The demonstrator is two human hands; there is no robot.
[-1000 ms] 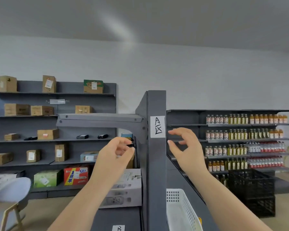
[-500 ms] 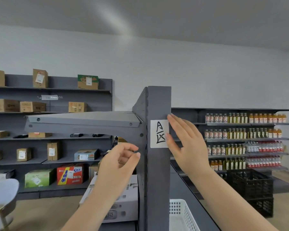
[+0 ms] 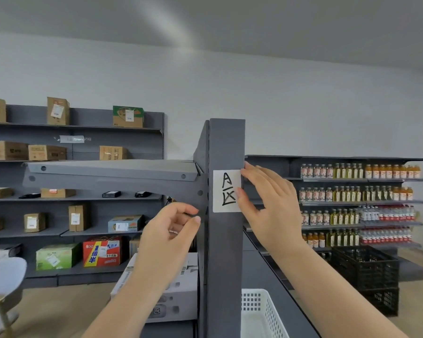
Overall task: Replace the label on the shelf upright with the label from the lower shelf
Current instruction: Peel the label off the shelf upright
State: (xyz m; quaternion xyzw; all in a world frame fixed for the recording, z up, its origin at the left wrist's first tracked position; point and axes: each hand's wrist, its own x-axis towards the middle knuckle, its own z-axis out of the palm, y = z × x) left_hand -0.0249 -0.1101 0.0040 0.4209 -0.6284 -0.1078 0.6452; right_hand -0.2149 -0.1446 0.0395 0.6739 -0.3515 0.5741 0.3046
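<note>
A white label point(image 3: 226, 190) marked "A" with a character under it is stuck flat on the front of the grey shelf upright point(image 3: 226, 252). My right hand point(image 3: 266, 203) rests against the label's right edge: the thumb tip touches the edge and the fingertips lie at its top right corner. The fingers are stretched out and hold nothing. My left hand point(image 3: 167, 230) hovers just left of the upright, below the label. Its fingers are curled with thumb and forefinger together, and nothing shows between them. The lower shelf's label is out of view.
A grey shelf board point(image 3: 110, 170) juts left from the upright. Below are a white carton point(image 3: 181, 289) and a white perforated basket point(image 3: 259, 311). Boxes fill the left wall shelves point(image 3: 73, 198); bottles point(image 3: 357, 193) and black crates point(image 3: 366, 272) stand on the right.
My right hand rose from open air to the label's right edge and now touches it. My left hand lifted closer to the upright. The view tilted up, so the lower shelf dropped out.
</note>
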